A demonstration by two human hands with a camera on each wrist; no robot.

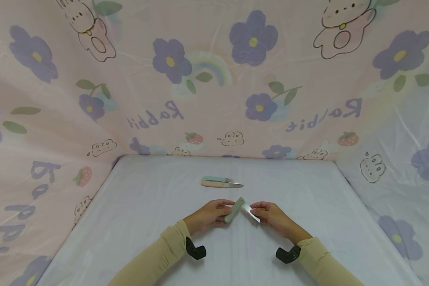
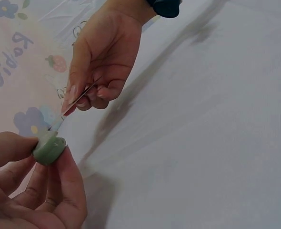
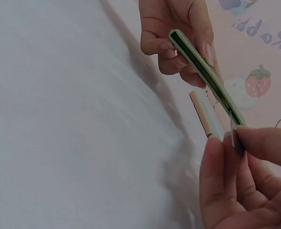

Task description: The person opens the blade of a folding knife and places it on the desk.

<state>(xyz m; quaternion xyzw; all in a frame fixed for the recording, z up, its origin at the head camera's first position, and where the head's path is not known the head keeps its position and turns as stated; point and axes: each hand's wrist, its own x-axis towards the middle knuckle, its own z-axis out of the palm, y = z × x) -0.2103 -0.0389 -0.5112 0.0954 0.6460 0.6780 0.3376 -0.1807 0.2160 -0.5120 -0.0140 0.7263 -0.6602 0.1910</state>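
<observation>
At frame centre, the left hand (image 1: pixel 208 216) grips the folding knife (image 1: pixel 240 210) by its green handle (image 1: pixel 234 210). The right hand (image 1: pixel 273 216) pinches its thin blade (image 1: pixel 251 212) by the flats. It looks light, stiff and sharp-edged, so the handle seems the safest hold.

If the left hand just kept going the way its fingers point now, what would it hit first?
Probably the right hand pinching the blade: the left hand, gripping the green handle, faces it. Depth is unclear.
</observation>
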